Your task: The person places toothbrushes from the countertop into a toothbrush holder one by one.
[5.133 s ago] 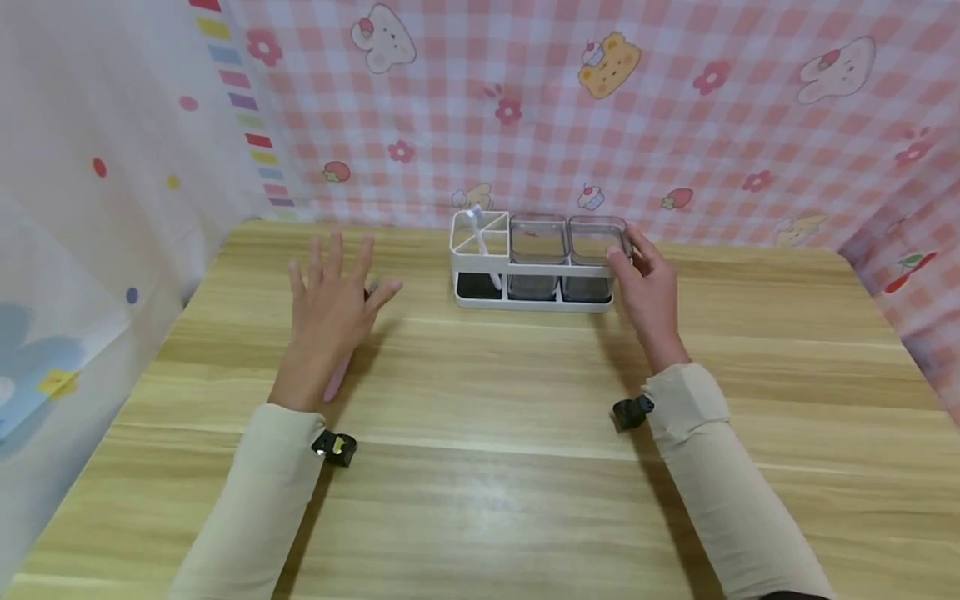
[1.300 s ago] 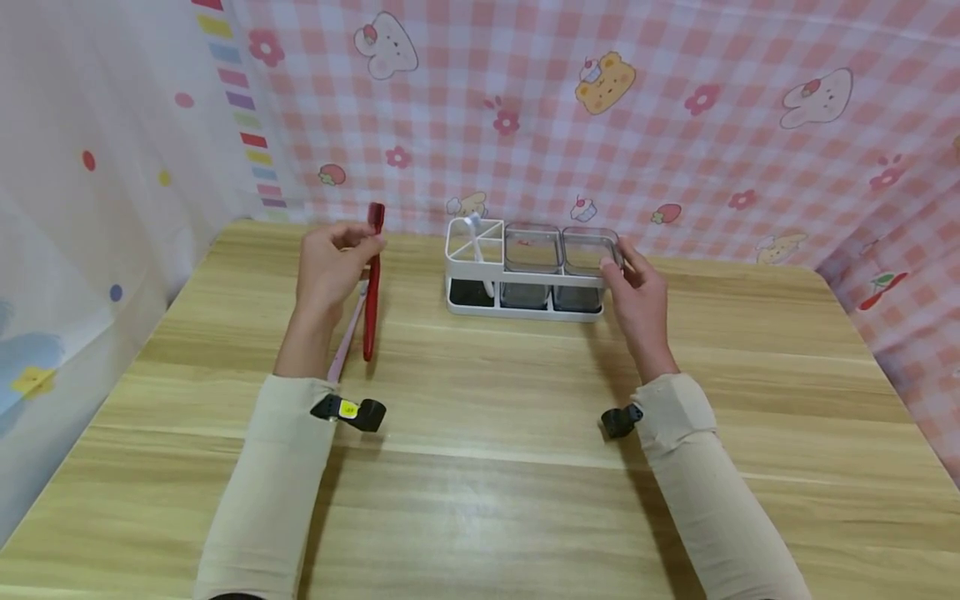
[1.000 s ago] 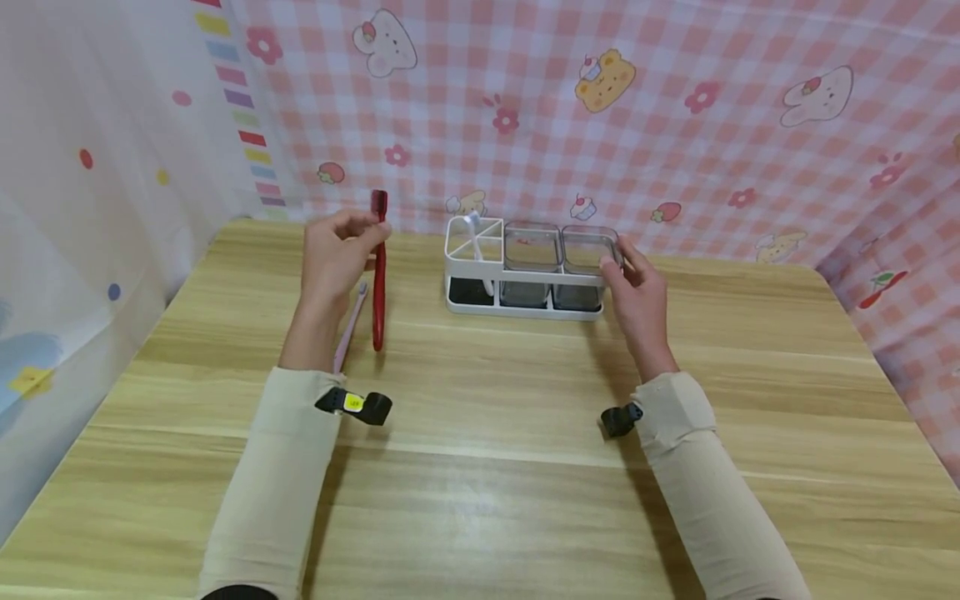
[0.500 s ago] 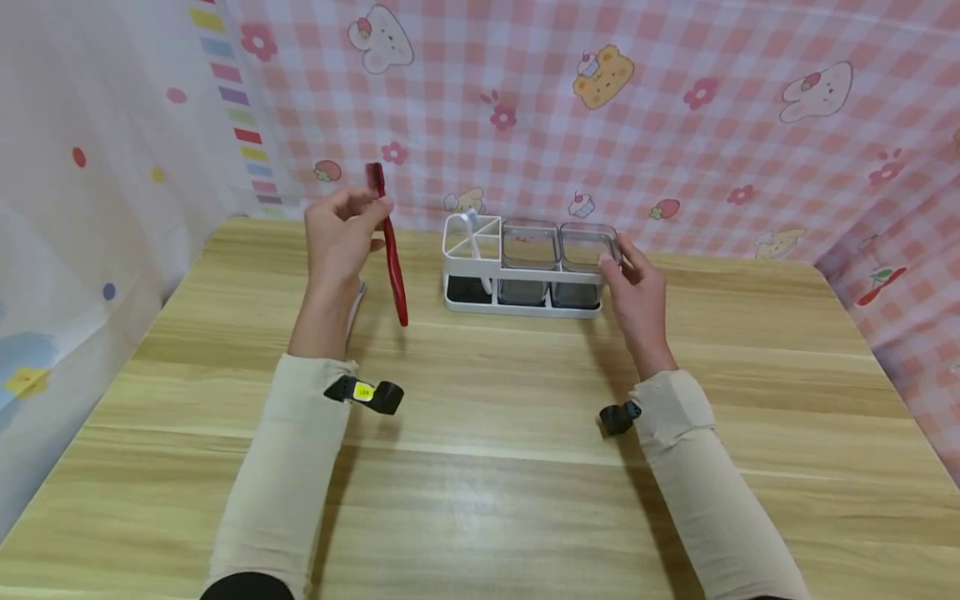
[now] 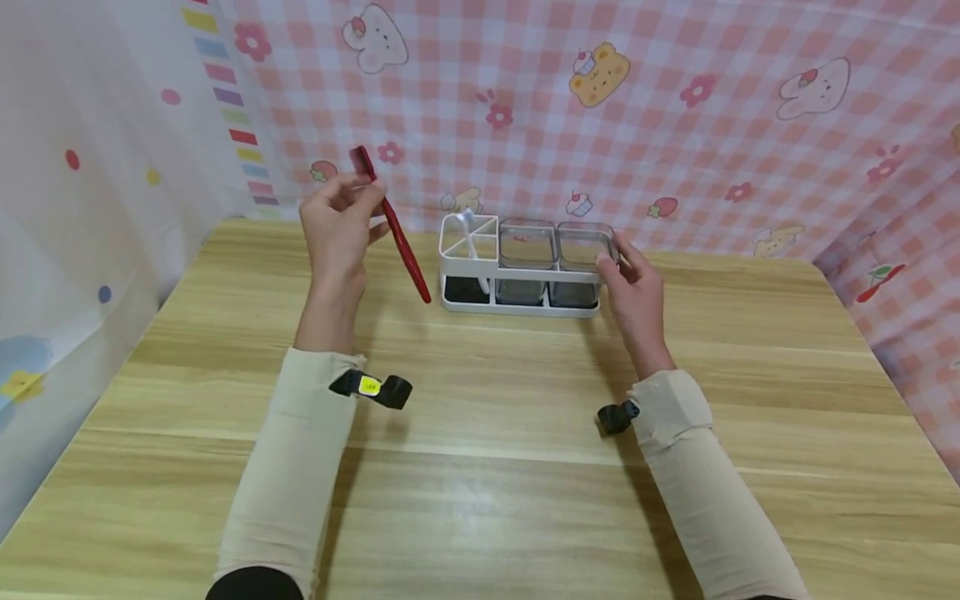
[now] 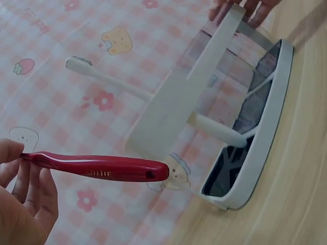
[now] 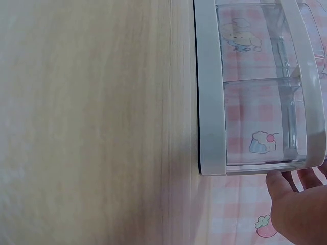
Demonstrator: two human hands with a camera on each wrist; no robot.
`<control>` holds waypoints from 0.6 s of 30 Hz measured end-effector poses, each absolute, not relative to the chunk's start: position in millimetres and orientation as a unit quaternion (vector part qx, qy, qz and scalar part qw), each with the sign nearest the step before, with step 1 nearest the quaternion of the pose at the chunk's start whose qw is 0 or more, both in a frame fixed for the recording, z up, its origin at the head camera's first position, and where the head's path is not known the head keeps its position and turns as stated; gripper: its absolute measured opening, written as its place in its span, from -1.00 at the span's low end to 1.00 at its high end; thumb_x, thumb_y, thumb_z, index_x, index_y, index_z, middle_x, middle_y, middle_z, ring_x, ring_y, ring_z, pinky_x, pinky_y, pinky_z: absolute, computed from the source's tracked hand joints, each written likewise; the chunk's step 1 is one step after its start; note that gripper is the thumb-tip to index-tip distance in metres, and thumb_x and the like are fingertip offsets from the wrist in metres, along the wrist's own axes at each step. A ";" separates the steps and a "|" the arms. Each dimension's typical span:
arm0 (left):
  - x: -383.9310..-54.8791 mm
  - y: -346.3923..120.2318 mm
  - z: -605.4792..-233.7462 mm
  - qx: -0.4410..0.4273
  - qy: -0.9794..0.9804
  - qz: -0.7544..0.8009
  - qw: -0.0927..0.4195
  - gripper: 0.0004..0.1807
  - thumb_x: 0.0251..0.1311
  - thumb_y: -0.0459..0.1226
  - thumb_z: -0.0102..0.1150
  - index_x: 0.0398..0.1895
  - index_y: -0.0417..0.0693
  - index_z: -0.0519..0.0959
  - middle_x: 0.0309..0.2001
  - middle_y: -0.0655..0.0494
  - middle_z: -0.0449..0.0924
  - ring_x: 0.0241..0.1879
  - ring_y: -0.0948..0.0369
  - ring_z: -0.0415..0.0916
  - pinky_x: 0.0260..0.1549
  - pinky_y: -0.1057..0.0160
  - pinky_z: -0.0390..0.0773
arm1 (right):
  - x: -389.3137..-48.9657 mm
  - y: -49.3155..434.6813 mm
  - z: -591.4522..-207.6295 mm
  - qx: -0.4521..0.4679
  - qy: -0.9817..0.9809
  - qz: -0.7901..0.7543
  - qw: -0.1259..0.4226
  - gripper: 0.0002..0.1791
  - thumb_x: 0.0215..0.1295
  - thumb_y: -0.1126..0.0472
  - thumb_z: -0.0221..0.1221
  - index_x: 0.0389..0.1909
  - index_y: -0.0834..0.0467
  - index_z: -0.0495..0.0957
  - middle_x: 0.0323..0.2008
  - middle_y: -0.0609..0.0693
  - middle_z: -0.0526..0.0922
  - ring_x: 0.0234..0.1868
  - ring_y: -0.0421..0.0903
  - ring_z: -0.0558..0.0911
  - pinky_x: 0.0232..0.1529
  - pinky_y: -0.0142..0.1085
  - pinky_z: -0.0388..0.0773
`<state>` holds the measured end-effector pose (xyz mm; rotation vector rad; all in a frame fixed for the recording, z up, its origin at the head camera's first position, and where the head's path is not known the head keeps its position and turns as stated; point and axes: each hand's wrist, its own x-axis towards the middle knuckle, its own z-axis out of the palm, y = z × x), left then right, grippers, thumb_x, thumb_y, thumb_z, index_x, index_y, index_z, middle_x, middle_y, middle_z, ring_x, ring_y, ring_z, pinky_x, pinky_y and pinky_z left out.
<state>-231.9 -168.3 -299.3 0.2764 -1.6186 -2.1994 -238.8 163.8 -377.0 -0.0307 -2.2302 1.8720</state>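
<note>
My left hand (image 5: 337, 229) pinches a red toothbrush (image 5: 402, 242) just below its head, above the table. Its handle slants down to the right, with the end apart from the white toothbrush holder (image 5: 525, 272). In the left wrist view the handle (image 6: 112, 167) shows faint lettering. A white toothbrush (image 5: 470, 239) leans in the holder's divided left section. Two clear grey cups, one in the middle (image 5: 527, 247) and one on the right (image 5: 583, 248), sit in the holder. My right hand (image 5: 637, 292) grips the holder's right end, thumb in front, other fingers partly hidden behind.
The wooden table (image 5: 480, 492) spreads in front of the holder. A pink checked cloth (image 5: 480, 50) hangs right behind the table's back edge, and a white curtain (image 5: 90, 233) hangs at the left.
My left hand has picked up the red toothbrush, raised it and tilted its handle end right towards the holder. The pink toothbrush has gone out of sight behind the left arm. My right hand stays put.
</note>
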 end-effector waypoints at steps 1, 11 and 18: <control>-232.4 -167.7 -298.2 0.098 -0.574 -0.788 0.198 -0.86 0.23 -0.38 0.37 -0.20 -0.26 0.65 -0.34 0.04 0.51 -0.39 0.20 0.61 -0.51 0.36 0.66 | -238.9 163.7 -377.1 -0.010 -0.761 0.639 0.115 -0.44 0.49 0.08 0.17 0.45 0.02 0.37 0.47 -0.13 0.33 0.40 -0.03 0.39 0.34 -0.22 0.42; -241.5 -160.6 -285.8 0.093 -0.533 -0.814 0.210 -0.89 0.22 -0.38 0.39 -0.23 -0.20 0.66 -0.29 0.01 0.52 -0.44 0.18 0.62 -0.57 0.39 0.61 | -238.8 163.8 -378.0 -0.008 -0.759 0.640 0.118 -0.44 0.48 0.08 0.18 0.45 0.05 0.38 0.46 -0.12 0.35 0.36 -0.06 0.42 0.33 -0.22 0.43; -246.6 -154.6 -280.0 0.095 -0.500 -0.828 0.233 -0.92 0.19 -0.40 0.40 -0.28 -0.19 0.67 -0.29 -0.01 0.56 -0.46 0.19 0.63 -0.60 0.37 0.61 | -237.9 164.3 -377.1 -0.001 -0.762 0.638 0.114 -0.43 0.50 0.09 0.16 0.47 0.06 0.35 0.48 -0.12 0.32 0.41 -0.03 0.37 0.36 -0.20 0.39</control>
